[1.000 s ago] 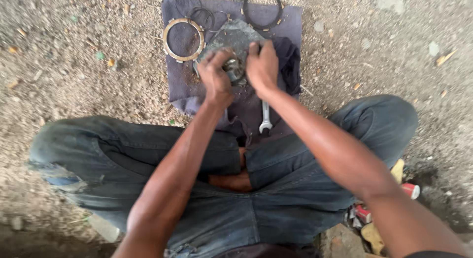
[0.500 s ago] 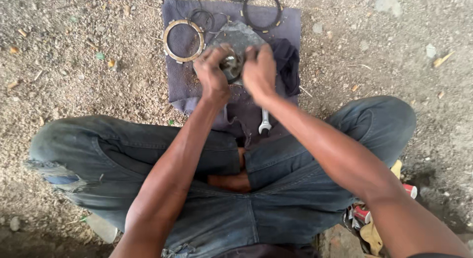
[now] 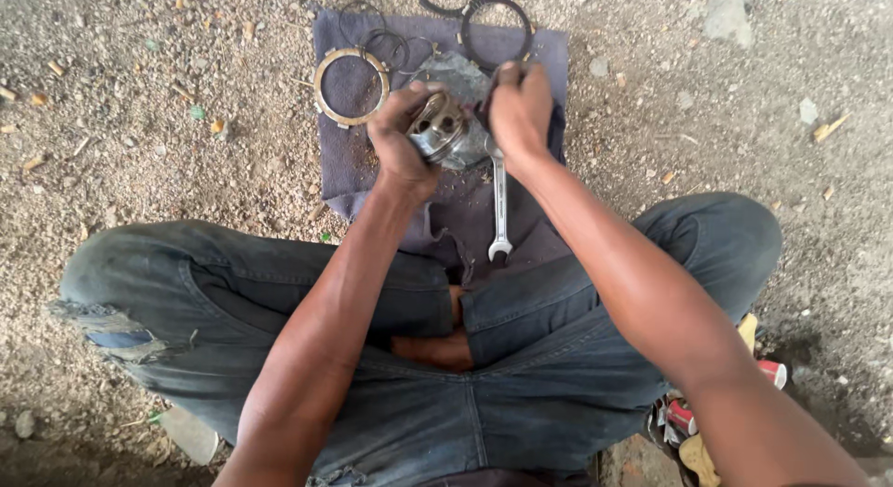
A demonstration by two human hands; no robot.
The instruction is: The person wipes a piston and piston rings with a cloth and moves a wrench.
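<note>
I sit cross-legged on gravel with a purple-grey cloth point(image 3: 549, 59) spread in front of me. My left hand point(image 3: 400, 138) grips a round grey metal engine part point(image 3: 437, 126), hollow and turned up towards me. My right hand point(image 3: 519, 110) is closed just right of that part, at its edge; what its fingers pinch is hidden. A silver spanner point(image 3: 499, 208) lies on the cloth below my right hand, pointing at my legs.
A brass-coloured ring point(image 3: 351, 85) lies on the cloth's left part. Dark thin rings point(image 3: 498, 26) and smaller wire rings point(image 3: 386, 48) lie at the cloth's far edge. Red and yellow items point(image 3: 707, 422) sit by my right knee. Gravel surrounds everything.
My left hand has lifted and tilted the metal part, so its hollow inside now shows. My right hand shifted slightly right, uncovering the spanner.
</note>
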